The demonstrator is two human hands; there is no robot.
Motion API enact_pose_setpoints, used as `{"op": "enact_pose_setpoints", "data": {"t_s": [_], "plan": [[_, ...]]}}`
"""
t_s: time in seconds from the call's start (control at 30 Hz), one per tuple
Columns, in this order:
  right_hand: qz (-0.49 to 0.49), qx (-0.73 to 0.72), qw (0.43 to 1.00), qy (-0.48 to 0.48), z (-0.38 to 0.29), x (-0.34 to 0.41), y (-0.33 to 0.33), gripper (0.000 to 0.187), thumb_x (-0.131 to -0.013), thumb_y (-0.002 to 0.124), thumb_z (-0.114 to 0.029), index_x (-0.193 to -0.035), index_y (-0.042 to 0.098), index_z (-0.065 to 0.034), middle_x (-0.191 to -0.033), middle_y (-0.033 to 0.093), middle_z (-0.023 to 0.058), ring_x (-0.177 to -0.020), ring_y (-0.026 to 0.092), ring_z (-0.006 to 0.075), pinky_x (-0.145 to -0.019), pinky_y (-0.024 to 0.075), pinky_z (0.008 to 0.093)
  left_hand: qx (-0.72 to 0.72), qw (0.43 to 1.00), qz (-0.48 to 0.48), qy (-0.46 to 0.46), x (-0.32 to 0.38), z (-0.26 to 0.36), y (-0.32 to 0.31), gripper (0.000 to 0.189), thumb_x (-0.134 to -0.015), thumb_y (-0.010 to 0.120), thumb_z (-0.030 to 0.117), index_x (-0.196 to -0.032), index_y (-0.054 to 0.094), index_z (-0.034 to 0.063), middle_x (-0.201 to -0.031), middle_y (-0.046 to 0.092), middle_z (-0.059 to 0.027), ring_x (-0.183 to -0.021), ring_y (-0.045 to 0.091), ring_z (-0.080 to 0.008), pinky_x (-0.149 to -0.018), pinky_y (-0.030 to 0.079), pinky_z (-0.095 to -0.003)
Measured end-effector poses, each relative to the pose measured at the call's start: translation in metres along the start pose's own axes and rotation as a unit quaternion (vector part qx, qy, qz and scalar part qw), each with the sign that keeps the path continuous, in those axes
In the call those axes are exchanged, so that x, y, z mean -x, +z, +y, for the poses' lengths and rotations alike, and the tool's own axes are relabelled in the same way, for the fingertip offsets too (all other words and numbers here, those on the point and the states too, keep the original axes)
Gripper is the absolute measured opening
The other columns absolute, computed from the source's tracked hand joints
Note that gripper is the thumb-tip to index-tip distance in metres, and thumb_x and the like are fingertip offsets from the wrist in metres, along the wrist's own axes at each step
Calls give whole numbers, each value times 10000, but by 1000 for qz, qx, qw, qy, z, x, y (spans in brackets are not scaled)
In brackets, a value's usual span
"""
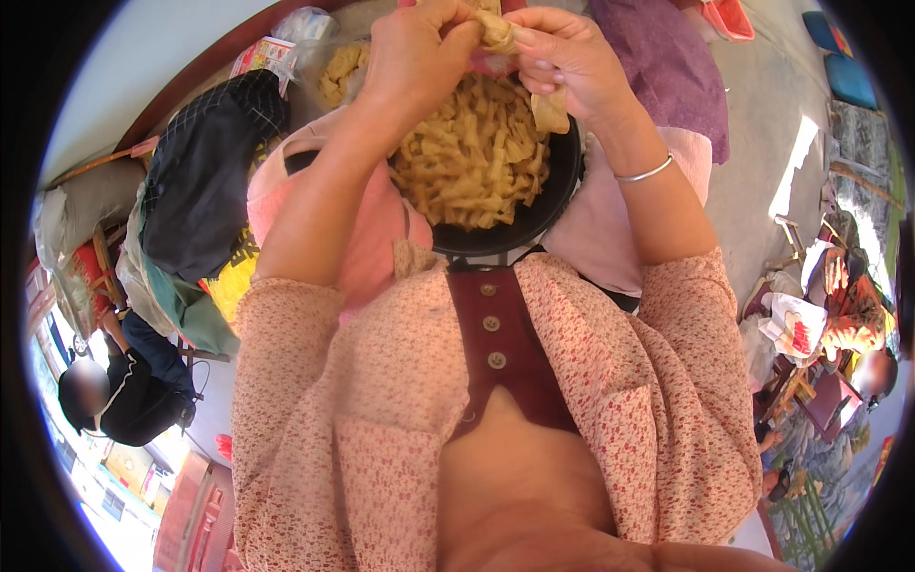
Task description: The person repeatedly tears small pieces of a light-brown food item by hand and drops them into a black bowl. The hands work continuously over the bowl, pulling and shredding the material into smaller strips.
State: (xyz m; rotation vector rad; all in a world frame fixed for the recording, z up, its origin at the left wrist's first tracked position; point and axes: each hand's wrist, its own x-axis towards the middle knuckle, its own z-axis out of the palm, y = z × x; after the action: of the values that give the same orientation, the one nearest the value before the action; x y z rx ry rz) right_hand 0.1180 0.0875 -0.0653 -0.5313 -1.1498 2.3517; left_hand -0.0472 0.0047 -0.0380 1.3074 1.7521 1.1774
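Both hands are at the top of the head view, over a black round basin [565,179] heaped with pale yellow knotted strips [472,157], which look like bean curd knots. My left hand [422,53] pinches one end of a flat yellowish strip [550,111] between thumb and fingers. On the other side, my right hand [572,61] grips the same strip, its loose tail hanging below the fingers. Between the two thumbs the strip is folded into a loop or knot. Something pink, partly hidden, lies behind the fingers.
A clear plastic bag of yellowish strips [343,75] lies left of the basin. Dark clothing [207,179] is piled beyond my left forearm. Purple cloth [665,71] spreads at the upper right. People sit on both sides, one person [136,393] at lower left.
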Motion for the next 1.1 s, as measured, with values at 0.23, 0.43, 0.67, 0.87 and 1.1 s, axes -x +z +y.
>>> {"op": "enact_pose_setpoints", "data": {"t_s": [0.23, 0.43, 0.67, 0.87, 1.1], "plan": [[-30, -46, 998, 11, -6, 10, 5, 220, -925, 584, -136, -1091, 611, 6, -585, 417, -65, -468, 320, 15, -433, 268, 170, -72, 994, 51, 59, -5, -4, 0, 117, -849, 673, 120, -821, 638, 13, -652, 601, 16, -580, 533, -46, -536, 435, -208], [-175, -195, 964, 38, -5, 10, -2, 223, -944, 538, -132, -1124, 599, -15, -577, 358, -80, -465, 305, 6, -426, 264, 164, -72, 990, 41, 116, -3, 2, 2, 137, -812, 696, 88, -785, 600, -5, -636, 572, 10, -586, 489, -56, -534, 430, -236], [-81, 11, 997, 1, -5, 9, 7, 174, -977, 514, -204, -1024, 593, -55, -596, 343, -87, -480, 279, 3, -429, 254, 170, -77, 972, -105, 195, -3, 9, -19, 194, -842, 689, 174, -811, 625, -7, -634, 555, 4, -579, 487, -68, -513, 410, -233], [-63, 1, 998, -25, -12, 9, 6, 191, -964, 537, -193, -973, 610, -16, -633, 461, -55, -498, 322, 9, -445, 262, 166, 246, 937, -241, -54, -9, 0, -23, 299, -924, 604, 234, -681, 542, 72, -510, 387, 38, -390, 319, -44, -371, 264, -191], [-26, 221, 971, -86, -40, 29, -14, 123, -888, 637, -122, -874, 666, -4, -645, 541, -53, -550, 422, -5, -472, 303, 163, 314, 916, -249, -38, 7, 4, -39, 285, -934, 581, 278, -730, 550, 82, -526, 398, 31, -422, 328, -39, -362, 262, -174]]}}
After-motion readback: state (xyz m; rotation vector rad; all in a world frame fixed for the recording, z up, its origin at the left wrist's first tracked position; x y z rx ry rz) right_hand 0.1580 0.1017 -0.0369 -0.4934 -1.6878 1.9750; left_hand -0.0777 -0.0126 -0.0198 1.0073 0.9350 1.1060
